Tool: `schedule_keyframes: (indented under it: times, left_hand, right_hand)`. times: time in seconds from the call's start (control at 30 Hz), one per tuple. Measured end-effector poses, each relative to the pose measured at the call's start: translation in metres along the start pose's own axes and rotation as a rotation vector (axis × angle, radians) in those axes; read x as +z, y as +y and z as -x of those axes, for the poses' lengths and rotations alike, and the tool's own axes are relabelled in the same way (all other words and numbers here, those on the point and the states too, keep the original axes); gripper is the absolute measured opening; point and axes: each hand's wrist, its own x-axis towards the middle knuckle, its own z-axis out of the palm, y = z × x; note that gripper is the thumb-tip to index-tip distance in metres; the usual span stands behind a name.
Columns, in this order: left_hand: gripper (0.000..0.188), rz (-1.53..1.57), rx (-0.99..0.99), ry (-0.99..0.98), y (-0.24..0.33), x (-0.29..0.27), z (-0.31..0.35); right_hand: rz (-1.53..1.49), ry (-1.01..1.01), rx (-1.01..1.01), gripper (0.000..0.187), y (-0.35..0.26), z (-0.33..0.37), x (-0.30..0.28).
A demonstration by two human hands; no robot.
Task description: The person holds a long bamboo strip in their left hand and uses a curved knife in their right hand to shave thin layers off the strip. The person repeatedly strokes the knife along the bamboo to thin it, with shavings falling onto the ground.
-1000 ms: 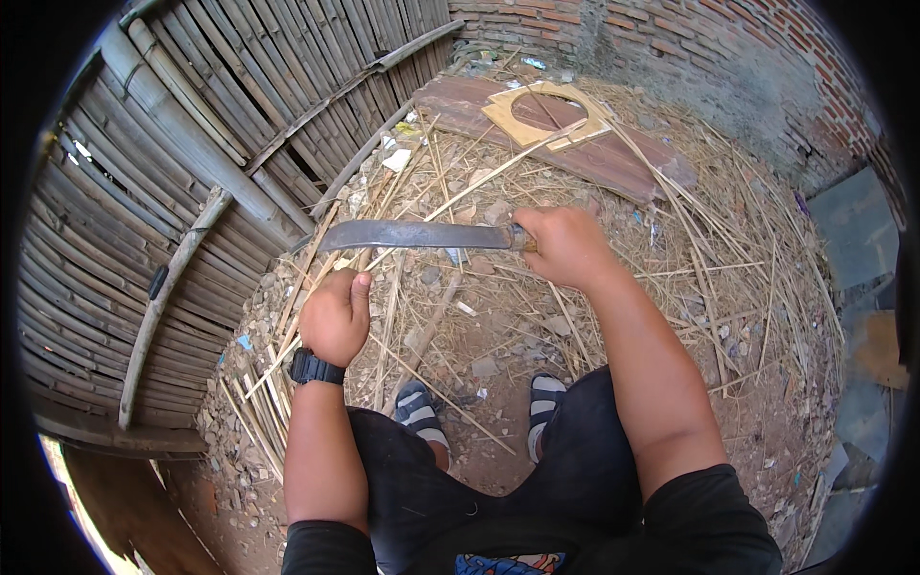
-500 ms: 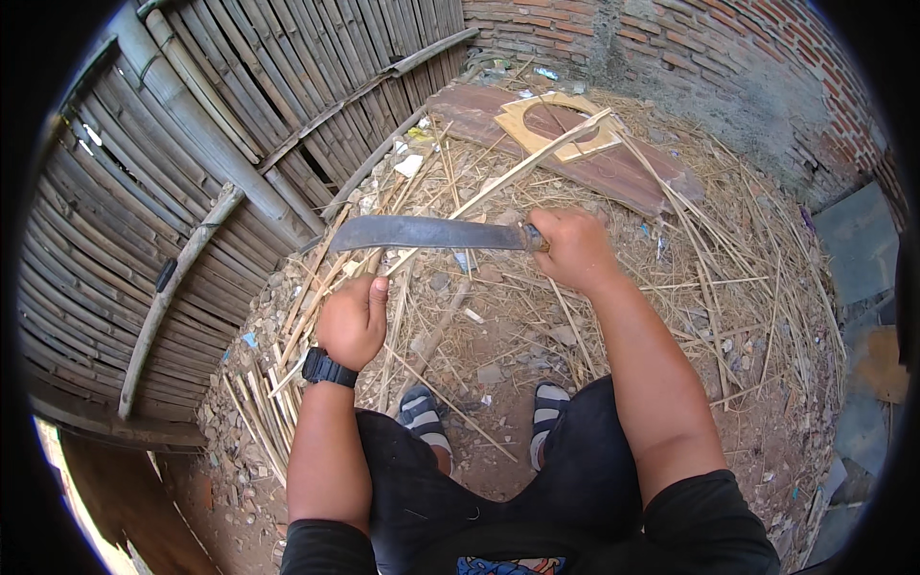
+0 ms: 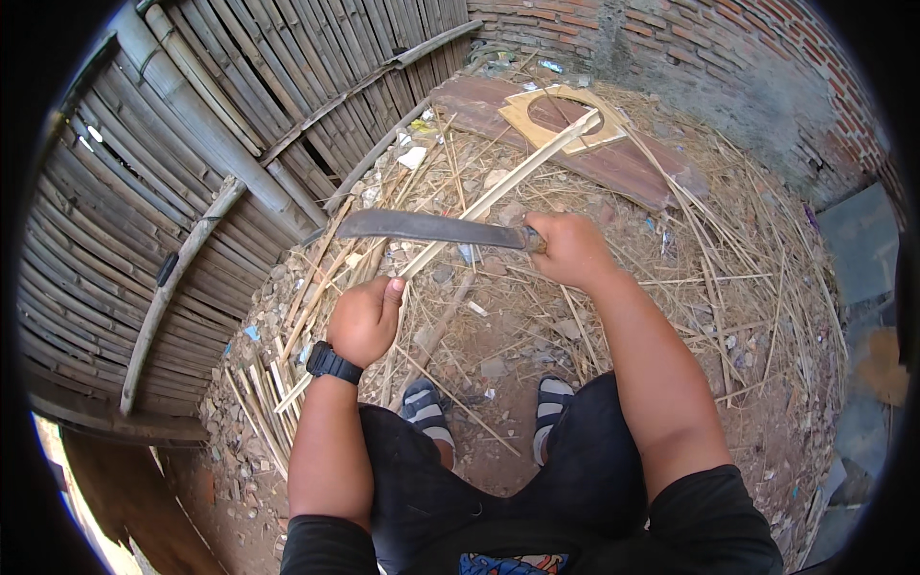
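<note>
My right hand (image 3: 573, 251) is closed round the handle of a machete (image 3: 431, 228), whose broad dark blade points left and lies nearly level. A long pale bamboo strip (image 3: 513, 182) slants from lower left to upper right, passing under the blade. My left hand (image 3: 364, 318) grips this strip near its lower end, thumb on top, a little below the blade. Whether the blade's edge touches the strip I cannot tell. The strip's far end reaches over a wooden board with a round hole (image 3: 517, 119).
Several cut bamboo strips (image 3: 257, 407) lie in a bundle at the left. A brown plank (image 3: 613, 182) rests on the rubble beyond. A bamboo wall (image 3: 182, 172) closes the left side, a brick wall (image 3: 728, 86) the back. Loose slivers and stones litter the ground around my sandalled feet.
My left hand has shifted slightly right, and the strip has turned so that more of its pale face shows. The machete's tip has dipped and moved a little right.
</note>
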Motion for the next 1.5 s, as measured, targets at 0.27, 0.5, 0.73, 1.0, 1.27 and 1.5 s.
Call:
schedule_keyframes:
  times: [0.27, 0.5, 0.73, 1.0, 1.27, 1.5]
  left_hand:
    - [0.041, -0.049, -0.008, 0.0, -0.01, -0.005, -0.001]
    - [0.042, -0.212, 0.001, 0.116, -0.003, -0.01, -0.006]
    - [0.04, -0.152, -0.023, 0.077, -0.009, -0.005, -0.004]
    - [0.043, -0.066, 0.007, 0.103, -0.012, -0.006, -0.004]
    - [0.05, 0.155, -0.036, -0.024, -0.03, -0.003, 0.002]
    - [0.05, -0.055, -0.027, -0.024, -0.02, -0.006, -0.002]
  right_hand:
    - [0.033, -0.015, -0.066, 0.033, -0.012, 0.0, 0.003]
    - [-0.356, 0.078, 0.271, 0.024, 0.029, 0.0, 0.002]
    - [-0.099, -0.016, 0.018, 0.026, 0.0, 0.001, -0.002]
    - [-0.049, 0.189, 0.283, 0.036, 0.025, 0.008, -0.016]
    - [0.124, 0.034, -0.007, 0.036, -0.006, 0.003, -0.022]
    - [-0.198, 0.245, 0.404, 0.029, 0.052, 0.001, -0.007]
